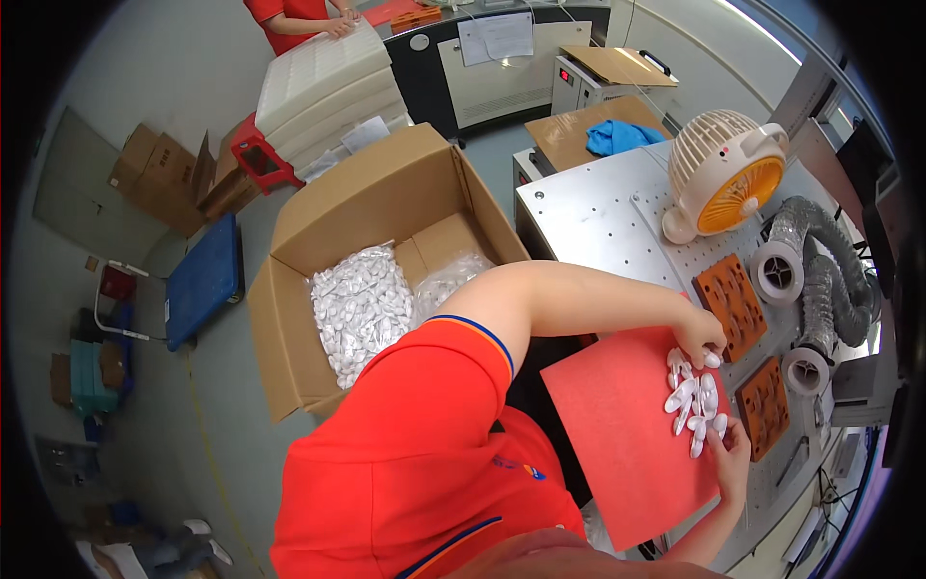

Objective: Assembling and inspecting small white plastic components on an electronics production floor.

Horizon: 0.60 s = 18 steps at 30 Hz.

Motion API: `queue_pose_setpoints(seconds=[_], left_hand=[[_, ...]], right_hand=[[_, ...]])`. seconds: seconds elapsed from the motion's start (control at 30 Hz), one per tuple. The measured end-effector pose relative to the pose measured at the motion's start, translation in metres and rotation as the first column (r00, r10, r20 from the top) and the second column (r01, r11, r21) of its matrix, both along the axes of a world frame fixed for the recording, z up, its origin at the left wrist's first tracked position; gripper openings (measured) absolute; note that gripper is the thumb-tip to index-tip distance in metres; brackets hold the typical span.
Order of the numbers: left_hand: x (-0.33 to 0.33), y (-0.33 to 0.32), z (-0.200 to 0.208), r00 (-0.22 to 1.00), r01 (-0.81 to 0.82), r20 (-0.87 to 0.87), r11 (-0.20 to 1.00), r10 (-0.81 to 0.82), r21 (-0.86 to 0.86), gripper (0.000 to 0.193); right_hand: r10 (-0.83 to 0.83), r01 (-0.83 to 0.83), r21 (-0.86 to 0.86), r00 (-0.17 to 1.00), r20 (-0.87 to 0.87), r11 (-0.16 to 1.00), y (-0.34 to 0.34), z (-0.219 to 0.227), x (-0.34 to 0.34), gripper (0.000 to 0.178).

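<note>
A small pile of glossy white, spoon-shaped plastic parts lies on a red mat at the table's edge. My left hand reaches in over the far side of the pile, its fingers closed on one white part. At the near side, my right hand pinches another white part between thumb and fingers. Beside my hands are two orange-brown fixture blocks with slots: the far block close to my left hand, the near block just right of my right hand.
Left of me stands an open cardboard box with a bag of many white parts. On the perforated metal table are a cream fan and flexible silver ducts. Another person's hands rest on stacked white trays.
</note>
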<state>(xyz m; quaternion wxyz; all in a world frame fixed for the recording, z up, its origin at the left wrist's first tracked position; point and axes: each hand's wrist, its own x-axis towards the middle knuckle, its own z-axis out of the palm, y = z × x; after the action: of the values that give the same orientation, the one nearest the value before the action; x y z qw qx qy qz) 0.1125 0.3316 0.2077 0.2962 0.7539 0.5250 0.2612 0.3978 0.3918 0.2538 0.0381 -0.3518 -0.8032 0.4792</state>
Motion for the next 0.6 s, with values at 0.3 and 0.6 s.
queue_pose_setpoints(seconds=[0.3,0.6], left_hand=[[-0.026,-0.031,-0.002,0.990,-0.104,0.123,0.960,0.074,0.261,0.022],[0.006,-0.023,-0.026,0.965,-0.111,-0.117,0.773,0.233,0.625,0.011]], right_hand=[[-0.169,0.241,0.134,0.899,-0.403,0.961,0.029,-0.050,0.012,0.019],[0.100,0.016,0.759,0.989,-0.106,0.650,0.006,-0.036,0.037,0.028]])
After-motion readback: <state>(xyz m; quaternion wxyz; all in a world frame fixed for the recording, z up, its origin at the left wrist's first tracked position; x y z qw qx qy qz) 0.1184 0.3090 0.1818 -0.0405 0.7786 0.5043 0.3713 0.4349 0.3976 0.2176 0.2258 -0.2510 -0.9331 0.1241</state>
